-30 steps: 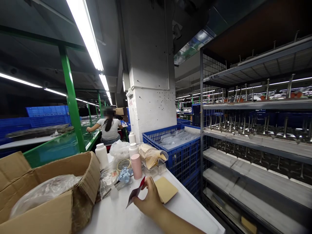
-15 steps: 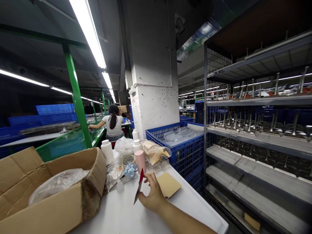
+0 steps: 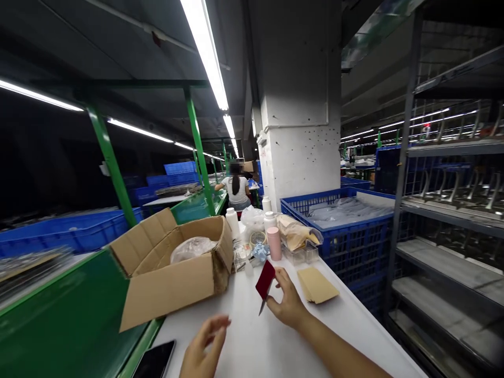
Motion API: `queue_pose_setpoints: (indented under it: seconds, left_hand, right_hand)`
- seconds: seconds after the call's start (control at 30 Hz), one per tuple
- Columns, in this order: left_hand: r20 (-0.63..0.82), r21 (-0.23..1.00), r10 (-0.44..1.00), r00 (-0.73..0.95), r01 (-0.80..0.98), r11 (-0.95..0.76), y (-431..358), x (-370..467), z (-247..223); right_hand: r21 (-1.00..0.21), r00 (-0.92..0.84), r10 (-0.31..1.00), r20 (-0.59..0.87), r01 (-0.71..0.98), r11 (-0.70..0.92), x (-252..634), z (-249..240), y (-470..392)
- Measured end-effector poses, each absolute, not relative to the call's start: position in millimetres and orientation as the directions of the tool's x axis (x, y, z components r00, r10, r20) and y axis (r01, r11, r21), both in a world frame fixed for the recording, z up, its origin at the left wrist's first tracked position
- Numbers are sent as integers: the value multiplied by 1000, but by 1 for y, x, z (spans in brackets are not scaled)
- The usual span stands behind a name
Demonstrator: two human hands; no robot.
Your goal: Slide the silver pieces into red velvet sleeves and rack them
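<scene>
My right hand pinches a dark red flat piece between thumb and fingers, above the white table. A narrow grey pointed part shows below the red face; whether it belongs to the same piece I cannot tell. My left hand is at the lower middle, its thumb and fingers apart and holding nothing. A stack of tan paper sheets lies just right of my right hand. Beyond the red piece stands a pink bottle beside a crumpled blue wad.
An open cardboard box with clear plastic inside stands at left. A phone lies near the table's left edge. White bottles stand at the back. Right are a blue crate and a metal rack. A person sits farther off.
My view has swung left, bringing the phone and my left hand into sight. My right hand still holds the red piece, now turned so its flat red face shows.
</scene>
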State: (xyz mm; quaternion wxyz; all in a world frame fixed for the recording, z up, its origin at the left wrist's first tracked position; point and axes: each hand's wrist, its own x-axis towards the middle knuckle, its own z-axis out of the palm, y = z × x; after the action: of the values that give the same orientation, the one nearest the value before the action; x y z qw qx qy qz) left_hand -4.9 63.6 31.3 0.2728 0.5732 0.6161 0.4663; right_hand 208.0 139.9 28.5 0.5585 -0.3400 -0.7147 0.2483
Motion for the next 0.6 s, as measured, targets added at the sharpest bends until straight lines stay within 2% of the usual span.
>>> queue_pose_setpoints:
  seconds: [0.13,0.27,0.4,0.6]
  left_hand:
    - [242,931,938,-248,332,-152,137,19,38]
    - [276,957,927,-254,159,-242,181,35,13]
    - [221,972,952,-213,122,-199,177,33,-7]
    - [140,990,983,-117,4,-140,156,39,8]
  right_hand:
    - [-781,-196,796,573,164,602,211,27,143]
    - [-795,-217,809,546,172,582,213,24,147]
    - [-788,-271,808,523,208,579,210,21,145]
    - [-774,-342,773,534,170,610,206,21,138]
